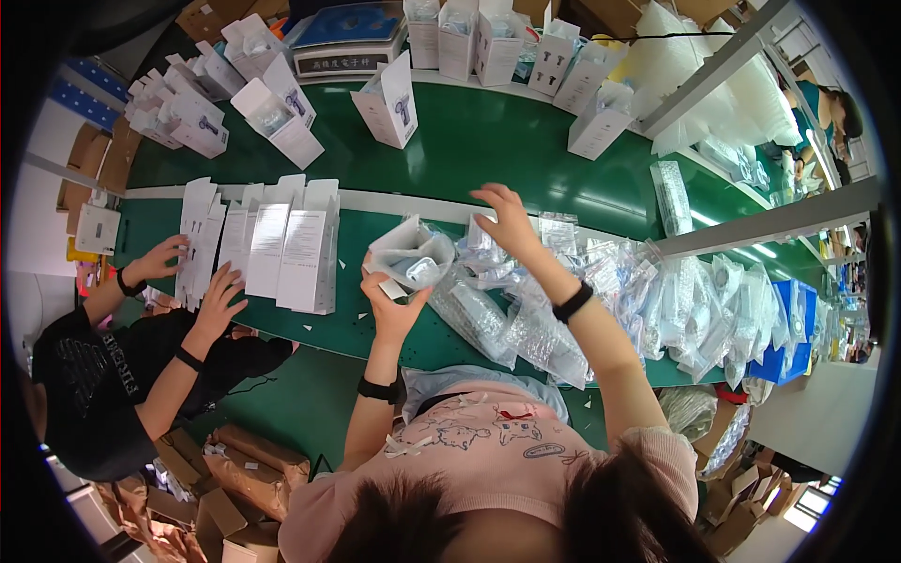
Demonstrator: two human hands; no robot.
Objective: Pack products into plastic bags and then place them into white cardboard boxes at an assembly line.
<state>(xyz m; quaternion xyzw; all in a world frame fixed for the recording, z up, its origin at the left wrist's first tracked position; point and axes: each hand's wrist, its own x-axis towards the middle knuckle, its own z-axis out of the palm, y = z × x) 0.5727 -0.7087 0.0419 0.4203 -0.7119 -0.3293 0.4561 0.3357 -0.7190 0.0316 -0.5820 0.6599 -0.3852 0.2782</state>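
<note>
1. Your left hand's fingers (375,284) are curling narrow around the white pouch (410,255), pinching its lower edge so that its mouth is gaping open; something pale and grey is sitting inside it, too blurred to name.
2. You are holding that pouch just above the near edge of the green bench (488,141), and everything below is placed against that bench.
3. Your left hand (389,305) is carrying the whole weight of the pouch, so I judge that you are in the middle of bagging a part.
4. Your right hand (510,223) is hovering over the bench's middle with its fingers spread wide and holding nothing, just above the clear bagged parts (526,324) heaped along the near edge.
5. As a judgement, the coming move is asking that hand to close on one single bag from the heap, and the left hand to be keeping the pouch mouth open.
6. At the bench's left end a co-worker's hands (188,277) are pressing on flat white cartons (282,244); upright white boxes (394,103) are standing along the far side.
</note>
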